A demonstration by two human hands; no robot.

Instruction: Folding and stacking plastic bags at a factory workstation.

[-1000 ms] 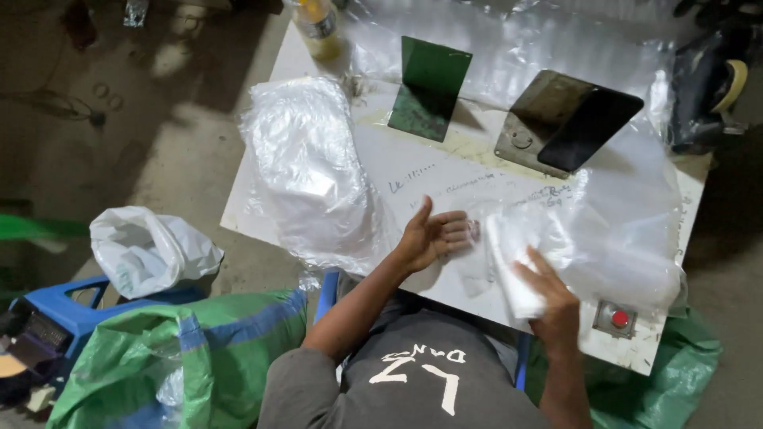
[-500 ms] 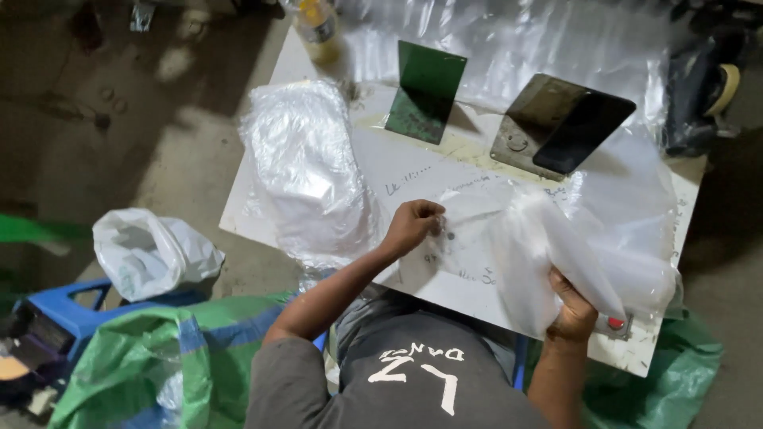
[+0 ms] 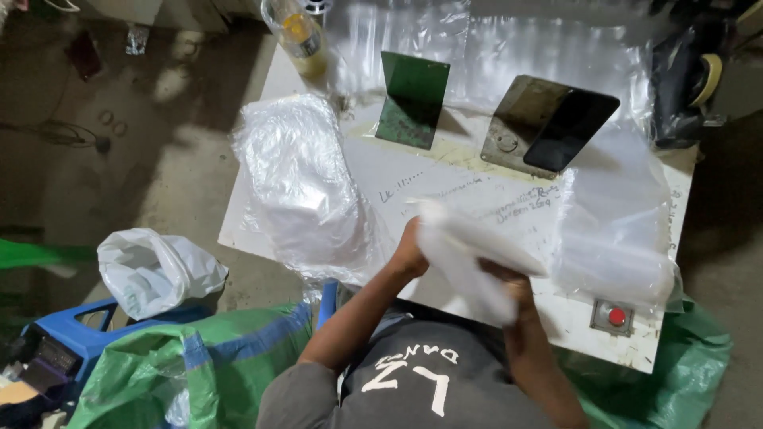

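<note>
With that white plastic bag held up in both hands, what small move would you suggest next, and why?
Probably lower the white bag flat onto the bare white table. Both the left hand and right hand hold it above the table, crumpled and blurred; the clear bag stacks lie flat on each side.

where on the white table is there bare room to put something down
Bare top lies mid-table, between the plastic pile on the left, the green plate and dark plate behind, and the clear bags on the right. The near edge is crowded: both hands hold a white bag.
</note>
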